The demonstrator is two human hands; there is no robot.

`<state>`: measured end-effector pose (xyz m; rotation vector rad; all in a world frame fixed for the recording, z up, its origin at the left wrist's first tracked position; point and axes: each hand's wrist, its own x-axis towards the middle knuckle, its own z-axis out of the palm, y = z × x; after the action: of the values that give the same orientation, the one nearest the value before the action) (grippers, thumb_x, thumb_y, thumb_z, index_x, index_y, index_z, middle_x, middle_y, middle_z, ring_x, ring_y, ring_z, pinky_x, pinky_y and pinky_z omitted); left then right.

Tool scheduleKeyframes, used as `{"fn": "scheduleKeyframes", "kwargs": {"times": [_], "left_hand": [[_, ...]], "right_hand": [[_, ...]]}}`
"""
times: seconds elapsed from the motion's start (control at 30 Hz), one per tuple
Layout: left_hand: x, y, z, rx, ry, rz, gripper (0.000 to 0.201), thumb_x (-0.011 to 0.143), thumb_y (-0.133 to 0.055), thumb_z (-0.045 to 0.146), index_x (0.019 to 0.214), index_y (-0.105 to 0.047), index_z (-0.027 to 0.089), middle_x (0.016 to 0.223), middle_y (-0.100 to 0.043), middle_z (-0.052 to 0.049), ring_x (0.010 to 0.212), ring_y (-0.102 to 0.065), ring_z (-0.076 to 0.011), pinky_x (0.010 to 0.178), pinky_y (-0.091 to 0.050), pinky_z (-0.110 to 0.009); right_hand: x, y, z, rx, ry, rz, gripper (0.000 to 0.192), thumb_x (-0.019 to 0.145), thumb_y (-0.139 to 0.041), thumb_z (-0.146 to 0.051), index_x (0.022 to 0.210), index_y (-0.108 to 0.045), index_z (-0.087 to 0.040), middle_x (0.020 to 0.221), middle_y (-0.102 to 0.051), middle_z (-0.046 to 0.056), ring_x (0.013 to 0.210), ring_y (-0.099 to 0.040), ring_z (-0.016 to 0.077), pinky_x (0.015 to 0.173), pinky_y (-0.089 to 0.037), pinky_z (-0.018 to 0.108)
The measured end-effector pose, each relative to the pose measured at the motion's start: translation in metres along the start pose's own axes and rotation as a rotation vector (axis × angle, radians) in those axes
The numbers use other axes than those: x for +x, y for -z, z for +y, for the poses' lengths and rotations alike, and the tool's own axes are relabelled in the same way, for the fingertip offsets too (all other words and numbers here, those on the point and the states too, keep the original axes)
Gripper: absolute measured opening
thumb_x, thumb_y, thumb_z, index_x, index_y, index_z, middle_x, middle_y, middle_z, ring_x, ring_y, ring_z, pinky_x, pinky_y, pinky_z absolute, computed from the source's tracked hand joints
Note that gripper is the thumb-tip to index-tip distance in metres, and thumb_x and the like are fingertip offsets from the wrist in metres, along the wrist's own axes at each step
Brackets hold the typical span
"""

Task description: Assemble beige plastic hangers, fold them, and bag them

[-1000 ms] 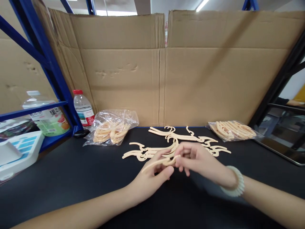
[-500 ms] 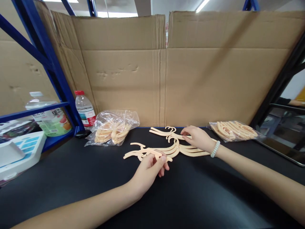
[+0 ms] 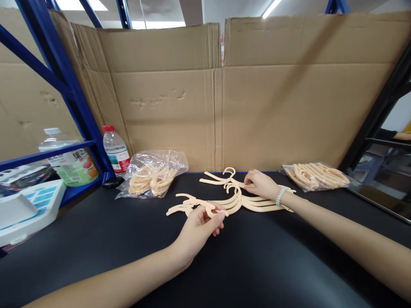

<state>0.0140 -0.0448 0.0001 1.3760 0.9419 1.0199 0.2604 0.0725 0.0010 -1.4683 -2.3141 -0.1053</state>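
Midway across the black worktop [image 3: 257,265], toward its far edge, several cream hangers [image 3: 263,208] lie loosely side by side, some overlapping, with their hooks crowded around the centre. The left hand [image 3: 201,224] is just in front of the left part of this group, its grip clamped on a cream hanger piece [image 3: 208,208] between thumb and fingers, raised above the others. Farther back, the right hand [image 3: 263,188] reaches over the right part of the group, fingertips touching a hanger arm [image 3: 240,185]; whether that grip is together on it I cannot tell. A pale wristband [image 3: 281,195] circles the right wrist.

Close to the far edge, left of the hangers, sits a clear plastic bag [image 3: 154,171] with more cream pieces inside; a flatter packet [image 3: 316,175] of similar pieces lies near the far right corner. Beside the clear bag, by the far left corner, stands a red-capped bottle [image 3: 116,152], with a small black object [image 3: 112,182] in front of it. Cardboard [image 3: 167,107] rises behind the far edge.
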Motion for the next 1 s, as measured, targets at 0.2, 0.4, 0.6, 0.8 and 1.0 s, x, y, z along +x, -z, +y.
{"fn": "scheduleKeyframes", "kwargs": {"times": [0.2,0.4,0.6,0.8,1.0], "left_hand": [[0.002,0.001,0.0,-0.013,0.004,-0.003,0.03,0.076,-0.071,0.041,0.086,-0.061,0.014,0.067,-0.055,0.002,0.059,-0.048,-0.0095,0.057,-0.038,-0.023],[0.004,0.006,0.011,-0.108,0.016,0.08,0.027,0.074,-0.075,0.035,0.084,-0.063,0.014,0.069,-0.056,0.001,0.063,-0.047,-0.0089,0.062,-0.038,-0.022],[0.003,0.03,0.024,-0.19,0.0,0.12,0.024,0.071,-0.079,0.032,0.08,-0.064,0.015,0.068,-0.053,0.003,0.061,-0.044,-0.0072,0.061,-0.038,-0.02],[0.003,0.047,0.021,-0.301,-0.056,0.115,0.024,0.07,-0.08,0.025,0.078,-0.061,0.015,0.068,-0.053,0.004,0.06,-0.045,-0.0062,0.061,-0.04,-0.019],[0.0,0.051,0.024,-0.33,-0.054,0.003,0.022,0.079,-0.073,0.026,0.077,-0.053,0.017,0.06,-0.055,0.003,0.059,-0.046,-0.0072,0.062,-0.04,-0.019]], "right_hand": [[0.0,0.004,0.002,0.06,0.03,0.038,0.008,0.08,-0.057,-0.019,0.072,-0.059,-0.019,0.078,-0.066,0.005,0.08,-0.059,0.0201,0.074,-0.044,0.03],[-0.007,0.022,0.005,0.144,0.035,0.123,0.014,0.084,-0.051,-0.016,0.096,-0.058,-0.019,0.086,-0.067,0.004,0.079,-0.063,0.0181,0.074,-0.048,0.03],[-0.04,0.057,-0.008,0.266,0.186,0.209,0.025,0.093,-0.042,-0.025,0.11,-0.059,-0.02,0.094,-0.064,0.007,0.085,-0.061,0.0207,0.076,-0.049,0.035],[-0.075,0.052,-0.024,0.328,0.177,0.214,0.022,0.097,-0.041,-0.031,0.097,-0.06,-0.019,0.084,-0.059,0.006,0.073,-0.055,0.0179,0.065,-0.046,0.032],[-0.08,0.044,-0.024,0.368,0.222,0.231,0.017,0.095,-0.045,-0.028,0.099,-0.059,-0.021,0.088,-0.06,0.005,0.077,-0.058,0.0169,0.067,-0.048,0.029]]}}
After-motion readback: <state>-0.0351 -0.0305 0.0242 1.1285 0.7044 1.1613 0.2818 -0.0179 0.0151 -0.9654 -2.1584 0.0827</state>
